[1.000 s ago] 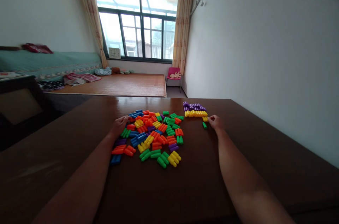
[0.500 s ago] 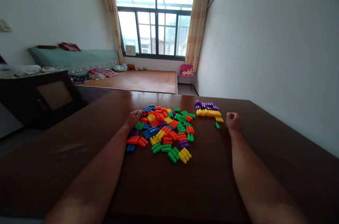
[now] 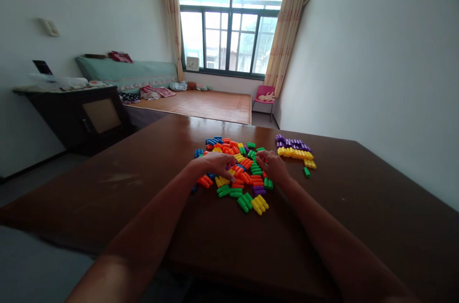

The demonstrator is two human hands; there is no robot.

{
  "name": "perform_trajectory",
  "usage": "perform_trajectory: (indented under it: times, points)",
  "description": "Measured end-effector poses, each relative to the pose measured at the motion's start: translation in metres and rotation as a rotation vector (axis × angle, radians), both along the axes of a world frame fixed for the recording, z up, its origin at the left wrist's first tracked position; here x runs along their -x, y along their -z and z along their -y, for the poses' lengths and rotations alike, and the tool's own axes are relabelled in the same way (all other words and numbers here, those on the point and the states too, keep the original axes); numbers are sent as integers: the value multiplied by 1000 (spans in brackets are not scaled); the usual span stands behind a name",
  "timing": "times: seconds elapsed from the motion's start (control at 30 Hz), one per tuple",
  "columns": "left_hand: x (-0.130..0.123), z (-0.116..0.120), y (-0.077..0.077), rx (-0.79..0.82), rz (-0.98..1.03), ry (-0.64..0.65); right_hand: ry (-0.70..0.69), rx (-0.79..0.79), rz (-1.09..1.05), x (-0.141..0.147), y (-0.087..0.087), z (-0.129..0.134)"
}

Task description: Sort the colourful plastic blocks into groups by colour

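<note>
A loose pile of bullet-shaped plastic building blocks in orange, green, blue, yellow and purple lies mid-table. Above its left part is my left hand (image 3: 216,163), thumb and fingers apart, with nothing visibly gripped; it hides some pieces. At the pile's right side, my right hand (image 3: 274,164) has its fingers apart near the green blocks (image 3: 256,169). Whether its fingertips touch them is unclear. Nearest to me are a green block (image 3: 245,202) and a yellow block (image 3: 259,205). To the right, purple blocks (image 3: 294,145) lie behind a row of yellow blocks (image 3: 294,153).
A lone green block (image 3: 306,172) sits below the yellow row on the brown table (image 3: 143,188). Beyond the table are a bed (image 3: 215,104), a pink chair (image 3: 264,94) and a window. A dark cabinet (image 3: 96,116) stands at the left.
My left hand has moved right, from the pile's left edge to over it. My right hand has opened from a fist and moved left to the pile. The view has shifted left.
</note>
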State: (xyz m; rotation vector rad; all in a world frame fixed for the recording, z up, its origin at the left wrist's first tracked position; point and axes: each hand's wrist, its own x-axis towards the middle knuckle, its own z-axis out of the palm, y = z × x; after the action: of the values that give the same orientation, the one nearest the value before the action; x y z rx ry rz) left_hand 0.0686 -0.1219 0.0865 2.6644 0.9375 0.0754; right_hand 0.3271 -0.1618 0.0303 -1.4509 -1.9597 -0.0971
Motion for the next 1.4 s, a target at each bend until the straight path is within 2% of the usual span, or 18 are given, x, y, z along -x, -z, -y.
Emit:
perform_trajectory:
  times: [0.1,0.23,0.4,0.5,0.63,0.8,0.93,1.03,1.1,1.17,1.27,1.33,1.4]
  points:
    - [2,3,-1,-14,-66,24,-38,8,42,12,5,3]
    - [6,-2,4,-88,-67,26,-15,57,-28,9,9,-6]
    - [7,-10,19,-156,45,-9,39,112,22,24,-5,-32]
    - [9,-14,26,-169,152,-29,117,221,173,46,-13,-50]
    - [11,-21,29,-195,294,-42,185,407,305,65,-11,-70]
    - [14,-32,33,-133,497,-49,68,360,101,68,-1,-78]
    - [14,-40,43,-139,577,-94,-37,246,-119,61,-4,-67]
    - [14,-43,47,-133,597,-143,-65,238,-211,35,-12,-49]
    - [14,-44,48,-144,608,-192,-26,256,-189,1,-18,-33]
    - [14,-45,48,-167,614,-256,114,265,-125,-44,-21,-15]
    - [12,-48,47,-147,598,-302,412,330,-6,-110,-16,13]
    - [11,-49,47,-117,593,-301,517,405,39,-137,-8,26]
    - [9,-49,48,-94,614,-298,532,457,36,-143,1,31]
